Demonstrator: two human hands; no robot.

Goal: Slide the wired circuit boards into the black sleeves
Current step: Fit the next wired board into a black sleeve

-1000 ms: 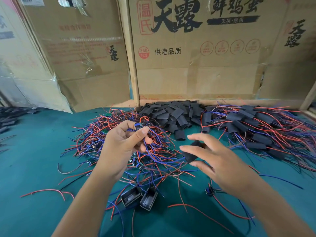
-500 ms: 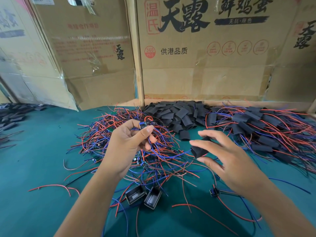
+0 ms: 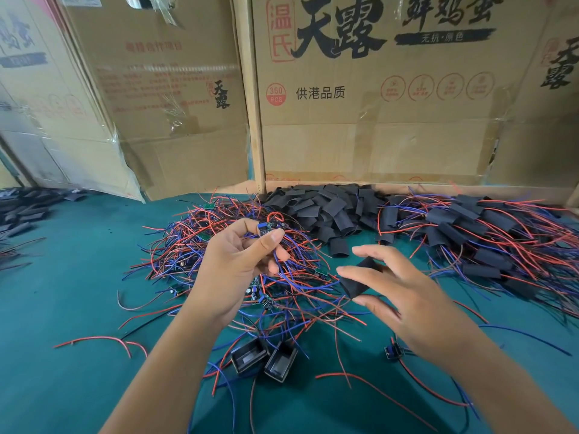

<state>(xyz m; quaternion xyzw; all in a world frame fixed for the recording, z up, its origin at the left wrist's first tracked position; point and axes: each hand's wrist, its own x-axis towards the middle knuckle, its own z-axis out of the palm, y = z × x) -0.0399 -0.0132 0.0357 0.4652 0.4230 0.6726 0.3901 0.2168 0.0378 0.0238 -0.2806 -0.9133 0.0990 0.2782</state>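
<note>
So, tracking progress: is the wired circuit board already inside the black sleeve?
No, the left hand pinches the board apart from the right hand's sleeve.

Left hand [image 3: 232, 261] pinching wired circuit board [image 3: 264, 228], right hand [image 3: 404, 296] holding black sleeve [image 3: 357, 281], above wire tangle [image 3: 194, 245]

- We see a teal table [image 3: 62, 308].
- On it lie tangled wired boards [image 3: 194, 245], a heap of black sleeves [image 3: 322, 208], sleeved boards [image 3: 470, 233] and two black housings [image 3: 263, 358].
</note>
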